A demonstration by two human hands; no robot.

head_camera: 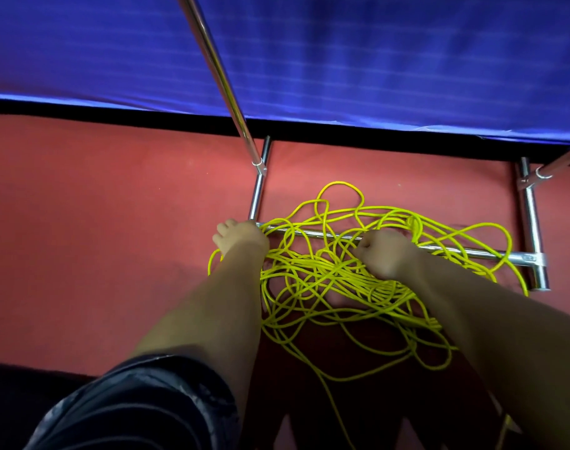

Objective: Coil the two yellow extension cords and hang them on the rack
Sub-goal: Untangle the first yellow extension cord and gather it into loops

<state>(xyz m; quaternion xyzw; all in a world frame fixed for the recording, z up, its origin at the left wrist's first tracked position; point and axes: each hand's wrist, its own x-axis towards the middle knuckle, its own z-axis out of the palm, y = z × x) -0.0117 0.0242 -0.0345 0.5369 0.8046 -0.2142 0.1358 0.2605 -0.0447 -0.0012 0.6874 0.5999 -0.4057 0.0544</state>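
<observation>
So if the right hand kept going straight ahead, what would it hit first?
Likely the rack's chrome crossbar, just beyond the right hand and draped with yellow extension cords; depth is unclear, so a cord loop might come first.

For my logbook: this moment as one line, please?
cords: tangled heap across rack bar | left grip: at heap's edge, hold unclear | right grip: pinches strands | coiled: none

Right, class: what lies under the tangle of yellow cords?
The rack's low crossbar runs beneath the cords, and red floor shows through the loops. Whether anything else lies under the dense middle is hidden.
</observation>
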